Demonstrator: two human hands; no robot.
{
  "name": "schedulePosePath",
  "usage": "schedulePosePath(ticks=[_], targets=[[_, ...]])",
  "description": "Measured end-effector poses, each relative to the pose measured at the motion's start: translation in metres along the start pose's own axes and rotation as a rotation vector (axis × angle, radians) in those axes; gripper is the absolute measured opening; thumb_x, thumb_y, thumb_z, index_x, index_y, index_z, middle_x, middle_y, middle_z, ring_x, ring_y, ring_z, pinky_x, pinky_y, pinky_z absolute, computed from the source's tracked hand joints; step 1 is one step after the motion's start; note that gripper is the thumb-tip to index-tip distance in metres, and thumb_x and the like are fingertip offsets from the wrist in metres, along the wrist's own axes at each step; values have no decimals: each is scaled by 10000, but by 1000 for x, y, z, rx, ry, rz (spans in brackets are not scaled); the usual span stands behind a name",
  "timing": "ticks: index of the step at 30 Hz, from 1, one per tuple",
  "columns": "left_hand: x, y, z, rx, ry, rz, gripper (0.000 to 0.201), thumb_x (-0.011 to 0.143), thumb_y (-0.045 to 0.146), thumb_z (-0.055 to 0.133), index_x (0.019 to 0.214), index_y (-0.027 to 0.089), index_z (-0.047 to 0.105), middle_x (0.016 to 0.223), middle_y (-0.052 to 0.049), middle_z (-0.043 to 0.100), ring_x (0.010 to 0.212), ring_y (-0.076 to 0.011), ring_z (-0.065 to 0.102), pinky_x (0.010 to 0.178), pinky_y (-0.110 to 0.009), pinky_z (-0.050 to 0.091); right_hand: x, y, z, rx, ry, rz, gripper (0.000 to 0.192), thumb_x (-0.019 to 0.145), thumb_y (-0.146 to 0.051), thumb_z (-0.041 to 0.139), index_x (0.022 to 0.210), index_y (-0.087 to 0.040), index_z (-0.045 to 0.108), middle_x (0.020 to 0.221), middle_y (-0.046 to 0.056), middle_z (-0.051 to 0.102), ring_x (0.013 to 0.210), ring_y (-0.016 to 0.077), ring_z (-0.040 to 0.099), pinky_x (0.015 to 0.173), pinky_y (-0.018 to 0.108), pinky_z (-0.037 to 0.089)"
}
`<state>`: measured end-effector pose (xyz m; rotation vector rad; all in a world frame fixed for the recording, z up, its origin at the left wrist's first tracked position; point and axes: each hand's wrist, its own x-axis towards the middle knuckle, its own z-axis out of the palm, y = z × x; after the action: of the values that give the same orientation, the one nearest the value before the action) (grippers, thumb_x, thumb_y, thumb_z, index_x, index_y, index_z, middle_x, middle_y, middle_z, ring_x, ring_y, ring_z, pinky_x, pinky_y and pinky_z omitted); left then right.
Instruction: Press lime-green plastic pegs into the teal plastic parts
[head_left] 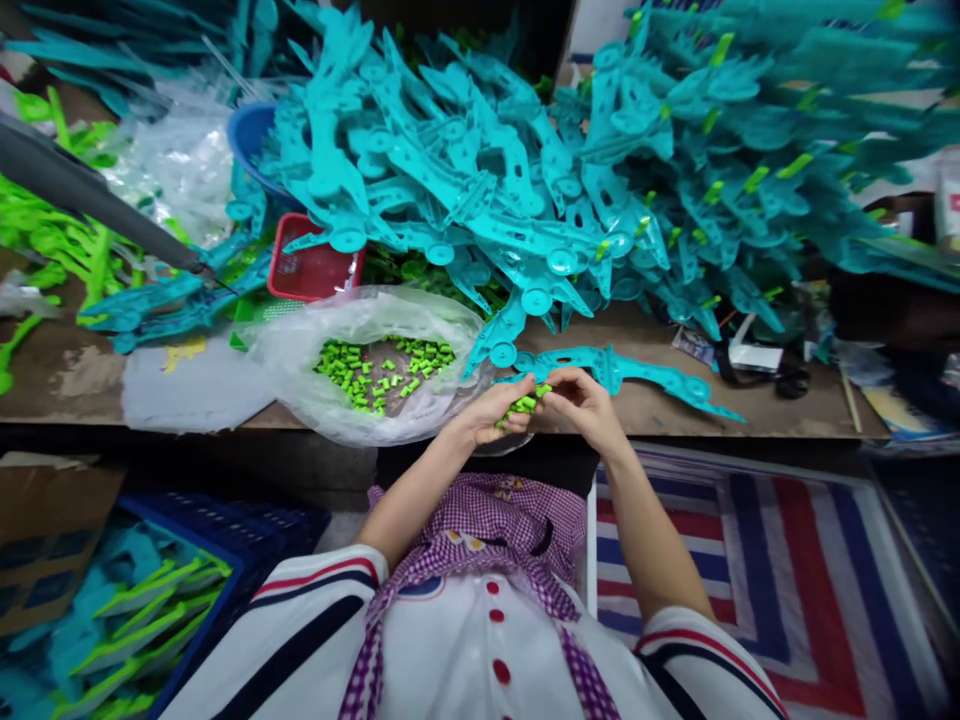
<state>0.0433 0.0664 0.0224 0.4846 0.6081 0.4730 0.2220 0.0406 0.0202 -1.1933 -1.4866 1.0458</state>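
Observation:
My left hand (493, 408) is cupped at the table's front edge and holds a small bunch of green plastic pieces (525, 404). My right hand (583, 400) meets it from the right, fingertips pinching at the same green pieces. A long teal plastic part (630, 372) lies flat on the table just behind both hands. To the left sits a clear plastic bag (360, 345) with several more green pieces (379, 368) inside.
A large heap of teal plastic parts (525, 160) covers the back of the wooden table (750, 405). A red basket (311, 270) and blue bowl (251, 135) stand at left. A blue crate (225, 545) with green-teal parts is on the floor left; a striped mat (787, 560) lies right.

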Motion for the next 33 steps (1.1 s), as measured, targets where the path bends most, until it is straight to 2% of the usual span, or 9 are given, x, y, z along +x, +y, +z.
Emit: schedulePosePath(ticks=[3, 5, 9, 12, 15, 18, 23, 28, 33], targets=[[-5, -16, -14, -16, 68, 7, 377, 889, 454, 646, 1025, 104, 677, 754, 7, 555, 403, 26, 303, 362, -105, 195, -6, 18, 7, 205, 204, 107, 298, 745, -463, 759, 846, -232, 600, 869, 10, 649, 761, 151, 612, 727, 311, 520], [-9, -23, -22, 121, 194, 88, 425, 904, 468, 614, 1131, 115, 679, 789, -9, 573, 419, 10, 322, 375, -126, 220, -2, 26, 8, 248, 295, 136, 294, 734, -444, 751, 830, -229, 575, 883, 10, 651, 734, 139, 603, 714, 301, 514], [-11, -31, -31, 807, 588, 446, 433, 957, 410, 539, 1298, 163, 636, 1001, -96, 668, 686, -106, 588, 569, -204, 455, 18, 34, 1, 20, 244, 121, 242, 724, -376, 731, 835, -217, 586, 761, -8, 608, 663, 126, 547, 644, 275, 469], [-9, -32, -33, 1345, 785, 495, 437, 984, 320, 493, 1385, 166, 573, 1141, -143, 666, 954, -214, 648, 789, -301, 510, 29, 39, -6, -95, 167, 107, 166, 738, -330, 654, 819, -209, 574, 664, -31, 549, 595, 114, 490, 579, 256, 416], [-7, -36, -33, 1630, 797, 338, 412, 996, 300, 458, 1371, 191, 590, 1126, -132, 665, 930, -234, 674, 778, -315, 515, 29, 40, -8, -139, 167, 100, 71, 760, -281, 558, 774, -212, 544, 618, -40, 515, 548, 107, 444, 533, 244, 363], [-6, -43, -32, 1744, 779, 282, 376, 1004, 312, 435, 1310, 241, 640, 1144, -112, 649, 908, -217, 683, 750, -292, 512, 29, 42, -3, -204, 152, 70, 51, 766, -260, 542, 751, -211, 545, 600, -39, 511, 551, 110, 448, 536, 246, 357], [-7, -50, -30, 1806, 781, 223, 403, 1012, 356, 411, 1369, 301, 589, 1172, -105, 631, 902, -209, 675, 700, -276, 500, 28, 48, -2, -246, 12, 62, 111, 777, -300, 589, 825, -200, 591, 693, -11, 615, 634, 134, 571, 602, 258, 451], [-8, -47, -23, 1825, 764, 165, 396, 1023, 347, 367, 1312, 300, 633, 1181, -103, 623, 920, -204, 670, 684, -264, 489, 16, 48, -11, -415, -119, -59, 152, 858, -292, 571, 952, -208, 657, 923, 41, 712, 780, 165, 648, 716, 290, 521], [-9, -43, -21, 1825, 753, 132, 398, 1022, 348, 364, 1313, 299, 630, 1194, -97, 621, 895, -206, 670, 684, -277, 490, 8, 52, -14, -472, -97, -132, 183, 907, -313, 542, 978, -212, 677, 964, 62, 722, 837, 191, 671, 787, 334, 548]])
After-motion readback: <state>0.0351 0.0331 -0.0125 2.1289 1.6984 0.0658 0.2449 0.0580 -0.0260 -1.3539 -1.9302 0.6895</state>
